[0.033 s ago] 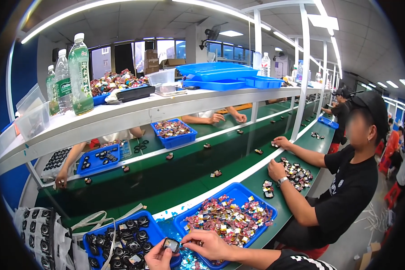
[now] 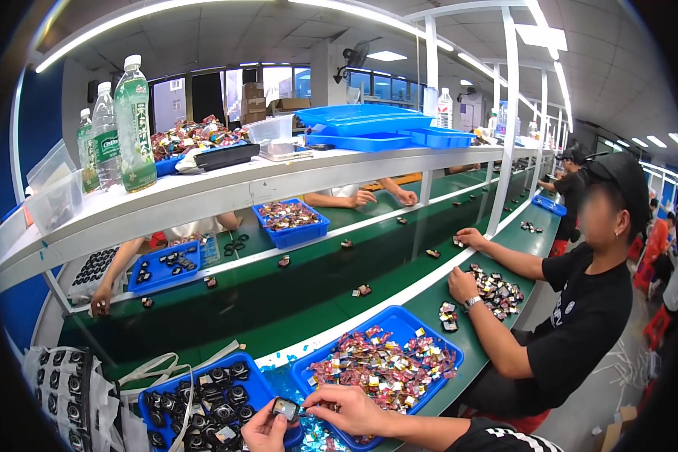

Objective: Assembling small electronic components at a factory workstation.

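My left hand (image 2: 262, 431) grips a small black square-framed part (image 2: 285, 409) with a pale, shiny face, held up at the lower middle. My right hand (image 2: 348, 409) reaches in from the right, thumb and fingers pinched at the part's right edge. What sits in that pinch is too small to make out. Below and left of my hands is a blue tray (image 2: 260, 377) of black round-centred housings (image 2: 224, 412). To the right stands another blue tray (image 2: 453, 348), heaped with small red, yellow and silver pieces (image 2: 384, 361).
A green conveyor belt (image 2: 316, 294) carries scattered small parts past the bench. At the right a co-worker (image 2: 572, 301) handles parts beside a pile (image 2: 497, 294). A shelf (image 2: 226, 181) with bottles and trays spans above. White-wrapped black housings (image 2: 64, 392) stand at the lower left.
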Motion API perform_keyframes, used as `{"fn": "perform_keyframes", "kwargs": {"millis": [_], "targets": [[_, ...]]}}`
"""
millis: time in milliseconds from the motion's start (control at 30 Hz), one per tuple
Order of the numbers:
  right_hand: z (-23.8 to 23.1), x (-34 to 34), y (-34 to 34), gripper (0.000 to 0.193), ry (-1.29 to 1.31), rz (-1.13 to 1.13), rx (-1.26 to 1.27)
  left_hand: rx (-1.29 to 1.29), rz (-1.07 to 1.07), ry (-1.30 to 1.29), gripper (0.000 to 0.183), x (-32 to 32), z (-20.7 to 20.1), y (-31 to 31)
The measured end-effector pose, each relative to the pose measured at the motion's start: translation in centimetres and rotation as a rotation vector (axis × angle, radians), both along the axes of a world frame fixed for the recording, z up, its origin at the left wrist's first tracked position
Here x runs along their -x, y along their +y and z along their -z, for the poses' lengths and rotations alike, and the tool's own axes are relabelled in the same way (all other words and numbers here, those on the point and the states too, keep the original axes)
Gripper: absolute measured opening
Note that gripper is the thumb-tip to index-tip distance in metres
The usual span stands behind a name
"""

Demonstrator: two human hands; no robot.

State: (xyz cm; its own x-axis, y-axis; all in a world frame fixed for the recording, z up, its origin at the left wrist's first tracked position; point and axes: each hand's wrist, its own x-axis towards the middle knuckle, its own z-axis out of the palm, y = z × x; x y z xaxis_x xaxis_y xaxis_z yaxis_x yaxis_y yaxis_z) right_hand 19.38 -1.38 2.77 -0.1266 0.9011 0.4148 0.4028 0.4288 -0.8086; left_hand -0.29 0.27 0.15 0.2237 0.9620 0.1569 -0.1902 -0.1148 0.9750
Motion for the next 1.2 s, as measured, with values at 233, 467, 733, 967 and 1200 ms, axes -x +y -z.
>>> {"fn": "perform_keyframes", "kwargs": {"millis": [233, 467, 733, 967, 1200], "targets": [[-1.0, 0.0, -0.9, 0.015, -0.095, -0.072, 0.095, 0.05, -0.158, -0.152, 0.027, 0.3, 0.3, 1.0], [-1.5, 1.1, 0.0, 0.015, -0.023, 0.008, 0.07, 0.206, 0.111, -0.215, 0.042, 0.3, 0.8, 0.5], [-2.6, 2.3, 0.6, 0.009, -0.14, 0.173, 0.032, 0.162, 0.19, -0.289, 0.04, -0.5, 0.9, 1.5], [-2.4, 3.7, 0.6, 0.01, -0.094, 0.129, 0.045, 0.18, 0.189, -0.335, 0.037, -0.1, 1.1, 0.5], [-2.2, 4.2, 0.6, 0.011, -0.099, 0.159, 0.07, 0.246, 0.19, -0.412, 0.037, -0.1, 1.6, 0.3]]}}
